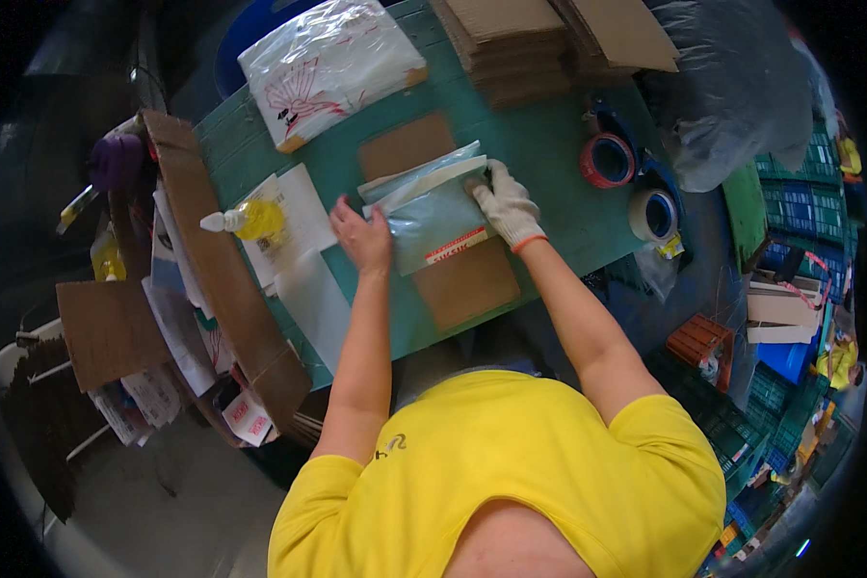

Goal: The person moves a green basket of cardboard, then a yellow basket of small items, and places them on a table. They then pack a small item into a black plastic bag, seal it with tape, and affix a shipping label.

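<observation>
A flat clear plastic packet [419, 217] with a red and white label strip lies on a brown cardboard sheet [467, 287] near the middle of the green table. Bare, my left hand [364, 236] is at the packet's left edge, fingers stretched out and apart, the thumb side against the plastic. My right hand [507, 204] wears a white knit glove with an orange cuff. Its fingers and thumb close on the packet's upper right corner, partly hiding it. The packet's far edge is raised in folds, and the cardboard shows beyond and in front of it.
A plastic-wrapped white bundle [332, 67] lies at the far left, stacked cardboard [506, 39] at the back. Tape rolls [607, 160] sit on the right. White papers [308, 207] and a yellow bottle [258, 221] are left, beside an upright cardboard box wall [226, 260].
</observation>
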A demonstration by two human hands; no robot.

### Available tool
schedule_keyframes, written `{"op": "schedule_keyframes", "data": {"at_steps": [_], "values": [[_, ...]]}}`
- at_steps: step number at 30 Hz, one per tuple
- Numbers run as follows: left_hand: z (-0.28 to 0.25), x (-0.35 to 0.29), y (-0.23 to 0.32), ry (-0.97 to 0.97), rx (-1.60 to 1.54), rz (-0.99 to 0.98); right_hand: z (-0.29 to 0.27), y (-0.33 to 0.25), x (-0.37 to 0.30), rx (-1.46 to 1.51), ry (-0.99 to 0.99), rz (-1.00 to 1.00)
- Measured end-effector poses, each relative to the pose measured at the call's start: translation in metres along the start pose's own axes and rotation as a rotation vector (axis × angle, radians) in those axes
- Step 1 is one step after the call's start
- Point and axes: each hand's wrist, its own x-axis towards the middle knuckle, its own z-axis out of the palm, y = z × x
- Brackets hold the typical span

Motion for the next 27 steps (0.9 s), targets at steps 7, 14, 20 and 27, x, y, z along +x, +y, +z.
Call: {"op": "schedule_keyframes", "data": {"at_steps": [7, 14, 20, 27], "values": [[0.063, 0.07, 0.032, -0.248, 0.283, 0.554, -0.038, 0.079, -0.082, -0.744, -0.299, -0.918], [0.06, 0.092, 0.036, -0.443, 0.406, 0.469, -0.001, 0.135, -0.089, -0.564, -0.063, -1.235], [0.015, 0.133, 0.051, -1.303, 0.31, 0.408, -0.022, 0.089, -0.082, -0.169, -0.196, -1.023], [-0.037, -0.025, 0.049, -0.968, 0.025, 0.389, 0.003, 0.043, -0.036, 0.62, -0.167, -0.269]]}}
